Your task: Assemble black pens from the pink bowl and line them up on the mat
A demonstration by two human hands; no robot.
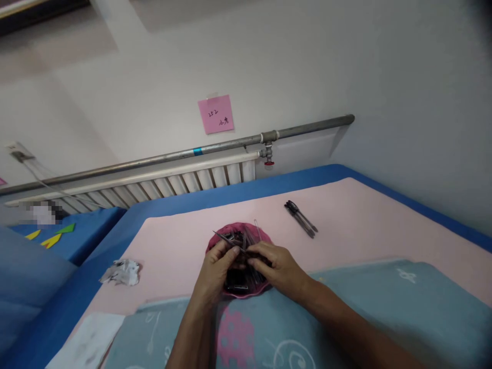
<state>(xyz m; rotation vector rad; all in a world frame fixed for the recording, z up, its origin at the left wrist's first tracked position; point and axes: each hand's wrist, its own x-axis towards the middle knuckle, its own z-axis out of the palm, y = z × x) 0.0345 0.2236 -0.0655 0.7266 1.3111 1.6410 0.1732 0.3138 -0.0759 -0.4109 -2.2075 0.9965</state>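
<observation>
Above a dark pink basket (240,294) with a wavy rim, both my hands work close together. My left hand (220,264) pinches a slim, dark, pointed pen (223,238), which looks uncapped and slants up to the left. The fingertips of my right hand (274,264) are closed at the pen's other end, beside the left thumb; the exact spot they grip is partly hidden. Clear pen tubes (253,237) and small black parts (236,281) fill the basket beneath.
Two capped black pens (301,218) lie right of the basket on the pink mat (172,241). Crumpled paper (122,272) is to the left, with a white sheet (88,341) nearer. A patterned blue-green cloth (365,297) covers the front; a radiator (184,182) lines the wall.
</observation>
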